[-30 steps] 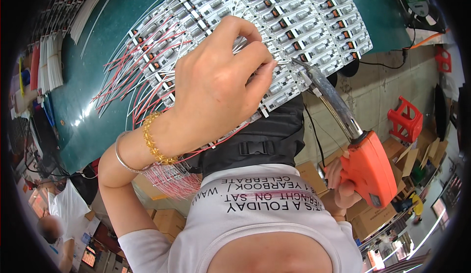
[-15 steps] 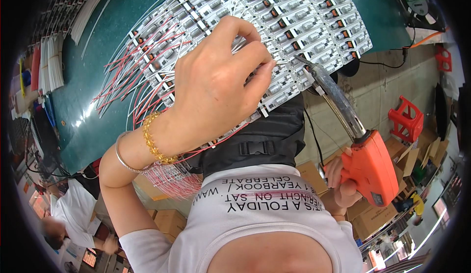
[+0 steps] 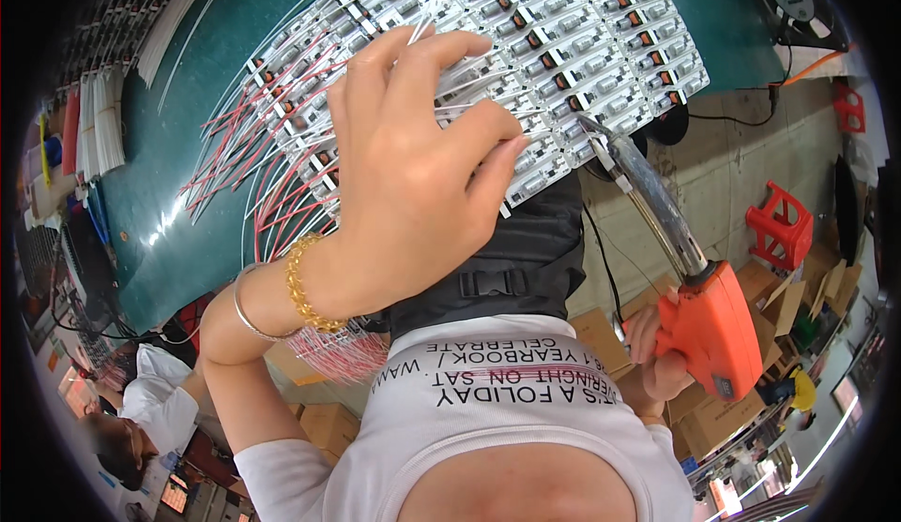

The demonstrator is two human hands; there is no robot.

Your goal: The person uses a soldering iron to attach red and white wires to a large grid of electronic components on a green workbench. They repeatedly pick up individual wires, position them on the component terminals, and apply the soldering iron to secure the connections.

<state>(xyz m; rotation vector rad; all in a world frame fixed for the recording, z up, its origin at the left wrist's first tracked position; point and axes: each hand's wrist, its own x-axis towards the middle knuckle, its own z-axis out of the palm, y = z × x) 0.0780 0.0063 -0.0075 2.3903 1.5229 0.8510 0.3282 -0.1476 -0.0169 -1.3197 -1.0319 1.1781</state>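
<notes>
My left hand (image 3: 413, 170) is over a panel of small circuit boards (image 3: 601, 71), its thumb and index finger pinched around the end of a thin white wire (image 3: 537, 136). Its other fingers are raised, and more white wires (image 3: 424, 26) pass between them. In my right hand (image 3: 652, 348) is an orange soldering gun (image 3: 718, 334), held by its handle. The gun's long metal barrel points up and left, and its tip lies close to the boards' right lower edge, near the pinched wire. Whether the tip touches a board I cannot tell.
Red and white wires (image 3: 282, 184) fan from the panel's left side across the green table (image 3: 160, 240). Bundled wires (image 3: 99, 132) lie at the far left. A small fan (image 3: 793, 1) stands at the upper right. A red stool (image 3: 779, 226) and cardboard boxes are beyond the gun.
My left hand's middle fingers have lifted and stretched away from the pinch, showing white wires between them. The soldering gun has shifted slightly down and right. A person at left has moved.
</notes>
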